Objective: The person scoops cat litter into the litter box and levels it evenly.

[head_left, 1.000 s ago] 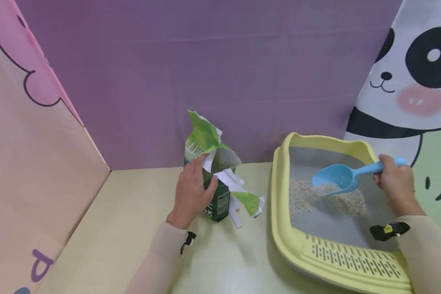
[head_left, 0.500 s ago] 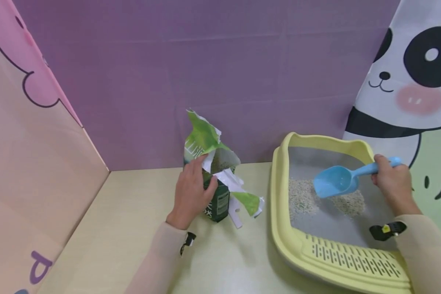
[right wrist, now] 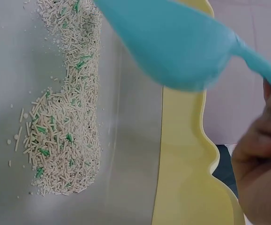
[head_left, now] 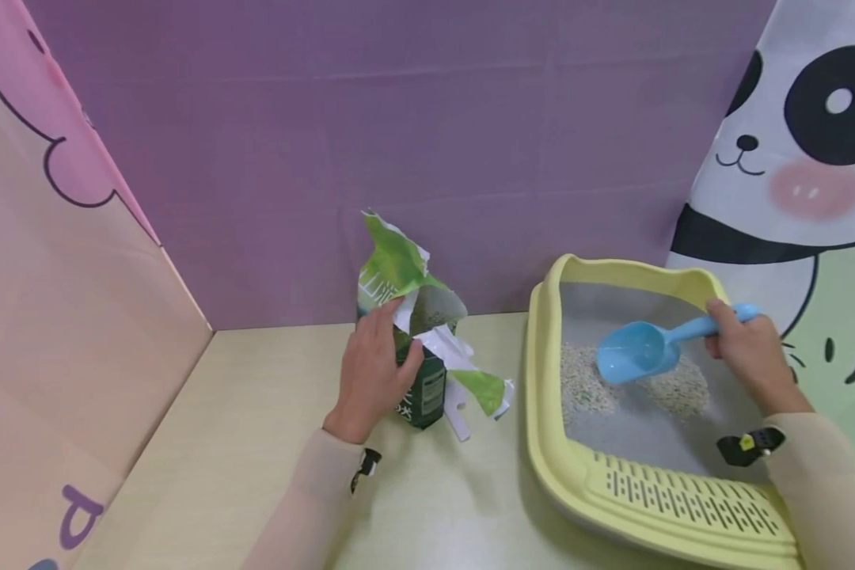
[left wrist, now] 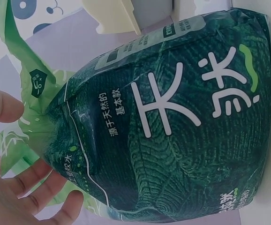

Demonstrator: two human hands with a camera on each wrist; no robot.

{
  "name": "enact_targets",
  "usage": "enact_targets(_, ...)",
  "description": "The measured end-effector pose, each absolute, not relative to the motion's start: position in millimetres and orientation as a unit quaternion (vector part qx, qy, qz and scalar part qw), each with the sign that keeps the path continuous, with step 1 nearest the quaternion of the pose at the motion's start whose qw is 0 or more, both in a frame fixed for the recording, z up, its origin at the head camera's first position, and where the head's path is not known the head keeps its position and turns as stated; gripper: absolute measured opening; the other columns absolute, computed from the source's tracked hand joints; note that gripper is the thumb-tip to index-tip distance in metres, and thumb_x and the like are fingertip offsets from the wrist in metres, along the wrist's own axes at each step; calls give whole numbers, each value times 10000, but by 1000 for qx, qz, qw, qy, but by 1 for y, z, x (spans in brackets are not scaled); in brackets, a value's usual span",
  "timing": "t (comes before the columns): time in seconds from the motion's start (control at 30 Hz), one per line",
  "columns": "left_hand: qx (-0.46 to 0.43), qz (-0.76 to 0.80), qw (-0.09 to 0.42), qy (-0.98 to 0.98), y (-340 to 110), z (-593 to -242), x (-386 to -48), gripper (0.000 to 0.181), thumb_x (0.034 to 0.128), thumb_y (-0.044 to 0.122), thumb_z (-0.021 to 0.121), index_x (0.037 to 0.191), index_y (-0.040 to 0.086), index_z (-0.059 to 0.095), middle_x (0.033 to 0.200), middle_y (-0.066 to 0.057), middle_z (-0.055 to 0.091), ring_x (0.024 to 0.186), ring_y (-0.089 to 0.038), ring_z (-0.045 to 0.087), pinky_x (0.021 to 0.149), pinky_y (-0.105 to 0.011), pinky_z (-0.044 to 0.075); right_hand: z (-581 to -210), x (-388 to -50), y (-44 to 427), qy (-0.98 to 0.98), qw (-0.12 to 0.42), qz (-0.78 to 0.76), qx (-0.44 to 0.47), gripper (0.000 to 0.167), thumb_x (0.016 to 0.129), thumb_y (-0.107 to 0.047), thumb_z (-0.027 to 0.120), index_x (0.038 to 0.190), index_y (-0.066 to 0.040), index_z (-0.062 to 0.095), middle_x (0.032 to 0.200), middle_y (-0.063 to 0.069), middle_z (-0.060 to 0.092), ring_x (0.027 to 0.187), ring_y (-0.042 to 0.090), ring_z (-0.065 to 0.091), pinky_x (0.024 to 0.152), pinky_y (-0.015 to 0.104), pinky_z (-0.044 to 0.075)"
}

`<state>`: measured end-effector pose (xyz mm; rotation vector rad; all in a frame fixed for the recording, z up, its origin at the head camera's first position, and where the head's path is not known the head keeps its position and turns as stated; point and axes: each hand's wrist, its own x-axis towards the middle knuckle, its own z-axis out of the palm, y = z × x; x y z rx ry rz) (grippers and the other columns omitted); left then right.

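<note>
My left hand [head_left: 374, 372] rests against the torn top of a green cat litter bag [head_left: 422, 396], thumb on one side and fingers loosely spread on the other. The bag stands upright, with litter visible inside its mouth; white characters cover its dark green front in the left wrist view. My right hand [head_left: 751, 348] grips the handle of a light blue scoop [head_left: 634, 352], held over a yellow litter box [head_left: 541, 396]. No litter shows in the scoop's bowl. Below it, pale litter pellets [right wrist: 65, 145] with green bits lie in two joined heaps on the grey floor of the box.
Slotted yellow plastic [head_left: 691, 499] forms the box's near edge, and its raised rim [head_left: 634, 273] runs along the back. A torn white strip [head_left: 457, 412] lies beside the bag on the pale table [head_left: 256, 443]. A purple backdrop [head_left: 435, 119] stands close behind.
Litter was falling from the tilted scoop a second ago; now none falls and the bowl has turned upward. My right hand has shifted left with the scoop. The left hand has stayed in place.
</note>
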<state>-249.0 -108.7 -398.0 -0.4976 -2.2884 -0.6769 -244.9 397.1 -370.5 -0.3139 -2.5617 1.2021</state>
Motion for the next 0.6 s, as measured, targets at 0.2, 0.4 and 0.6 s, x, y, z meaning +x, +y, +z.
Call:
enact_targets(0.2, -190, -264, 346, -880, -109, -398, -249, 618, 951, 310, 622, 1486, 58, 442, 1307, -161, 629, 1086, -323, 614, 831, -470, 530, -374, -250, 391, -911, 101, 397, -39, 766, 1054, -616, 272, 659, -47, 599, 547, 1, 526, 526, 203, 439, 559, 351, 342)
enact_targets(0.4, -188, -262, 340, -884, -109, -398, -250, 619, 951, 304, 620, 1491, 66, 434, 1302, -158, 627, 1081, -319, 608, 835, -466, 525, -376, -250, 388, -929, 85, 359, -40, 755, 1062, -595, 286, 662, -37, 599, 561, 26, 536, 533, 207, 424, 555, 359, 332)
enact_targets(0.6, -190, -262, 340, -883, -108, -399, -249, 619, 954, 309, 620, 1491, 65, 433, 1295, -157, 627, 1068, -316, 605, 828, -463, 523, -376, -249, 390, -935, 96, 332, -75, 731, 1035, -646, 319, 621, -102, 577, 569, 1, 543, 524, 177, 391, 528, 366, 324)
